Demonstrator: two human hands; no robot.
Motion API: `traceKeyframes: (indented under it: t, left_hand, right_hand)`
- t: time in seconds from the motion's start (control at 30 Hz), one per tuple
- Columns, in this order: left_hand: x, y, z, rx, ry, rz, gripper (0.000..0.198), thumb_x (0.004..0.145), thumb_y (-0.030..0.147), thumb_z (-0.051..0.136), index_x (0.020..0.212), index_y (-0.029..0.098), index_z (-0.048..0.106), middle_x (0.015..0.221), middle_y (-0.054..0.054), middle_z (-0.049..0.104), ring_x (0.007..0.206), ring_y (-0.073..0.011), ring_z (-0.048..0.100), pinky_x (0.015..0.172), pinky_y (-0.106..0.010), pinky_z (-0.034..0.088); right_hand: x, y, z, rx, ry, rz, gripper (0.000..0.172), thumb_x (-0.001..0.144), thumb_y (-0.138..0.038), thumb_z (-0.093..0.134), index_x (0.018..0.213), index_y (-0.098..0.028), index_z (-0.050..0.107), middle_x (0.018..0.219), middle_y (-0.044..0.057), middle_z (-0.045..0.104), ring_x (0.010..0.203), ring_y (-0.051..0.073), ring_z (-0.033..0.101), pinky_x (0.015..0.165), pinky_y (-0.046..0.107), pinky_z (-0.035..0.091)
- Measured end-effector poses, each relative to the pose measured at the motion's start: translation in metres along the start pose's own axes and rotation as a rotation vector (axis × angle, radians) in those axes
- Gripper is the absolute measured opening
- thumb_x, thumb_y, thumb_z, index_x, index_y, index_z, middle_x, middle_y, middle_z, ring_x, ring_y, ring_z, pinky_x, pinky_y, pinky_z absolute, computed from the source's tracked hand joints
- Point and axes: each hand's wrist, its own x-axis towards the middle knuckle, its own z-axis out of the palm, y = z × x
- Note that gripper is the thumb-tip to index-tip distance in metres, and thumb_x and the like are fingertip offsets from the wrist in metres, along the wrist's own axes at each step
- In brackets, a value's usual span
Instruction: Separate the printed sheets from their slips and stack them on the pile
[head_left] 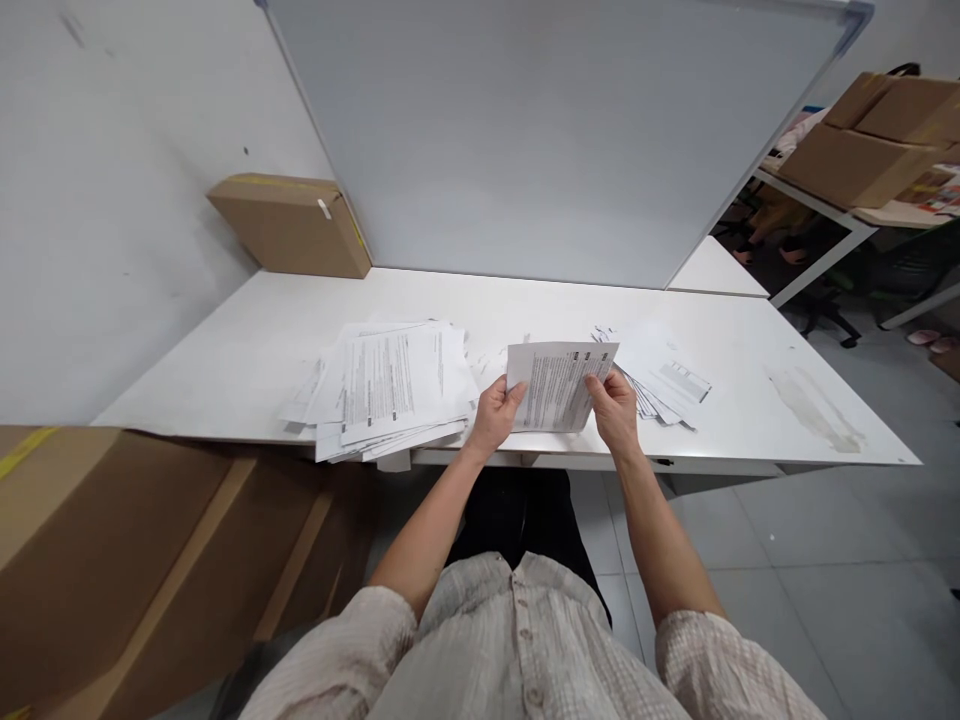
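A printed sheet of paper (555, 390) is held up over the front of the white table, its text lines running sideways. My left hand (495, 412) pinches its left edge, thumb on the near face. On the opposite edge, my right hand (615, 408) grips it the same way. Whether it is one sheet or several together, I cannot tell. To the left lies a large untidy stack of printed papers (390, 385), some reaching past the table's front edge. A smaller fanned pile of papers (667, 375) lies just right of my right hand.
A whiteboard (495, 140) stands along the back of the white table (750, 400). One cardboard box (289, 225) rests at the back left corner. Large cardboard boxes (150, 560) stand below left. Further right, more boxes (855, 160) sit on another table.
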Motion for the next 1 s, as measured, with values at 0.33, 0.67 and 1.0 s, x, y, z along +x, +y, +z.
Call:
traceKeyframes:
  t: [0.33,0.67,1.0]
  left_hand:
    - [-0.003,0.007,0.008,-0.018,0.005,-0.077,0.036,0.082,0.046,0.056,0.100,0.015,0.063,0.082,-0.004,0.068,0.075,-0.0143,0.063,0.072,-0.028,0.051]
    - [0.008,-0.049,-0.014,0.684,-0.042,0.188,0.040,0.087,0.009,0.033,0.119,0.019,0.055,0.115,-0.008,0.060,0.109,-0.0181,0.053,0.097,-0.038,0.042]
    - [0.008,-0.061,-0.013,0.903,-0.168,0.199,0.059,0.075,-0.007,0.033,0.119,0.022,0.059,0.111,-0.006,0.055,0.104,-0.0179,0.048,0.093,-0.033,0.044]
  right_hand:
    - [-0.014,-0.029,-0.021,-0.136,0.003,0.079,0.026,0.073,-0.038,0.067,0.091,-0.021,0.061,0.092,0.003,0.069,0.082,0.018,0.063,0.071,0.029,0.049]
    - [-0.051,-0.011,-0.074,-0.219,-0.183,0.756,0.028,0.069,-0.037,0.070,0.090,-0.018,0.064,0.084,0.005,0.071,0.070,0.021,0.067,0.061,0.030,0.054]
    - [-0.040,0.001,-0.051,-0.266,-0.089,0.716,0.022,0.069,-0.033,0.068,0.084,-0.017,0.063,0.085,0.008,0.071,0.074,0.023,0.068,0.059,0.030,0.055]
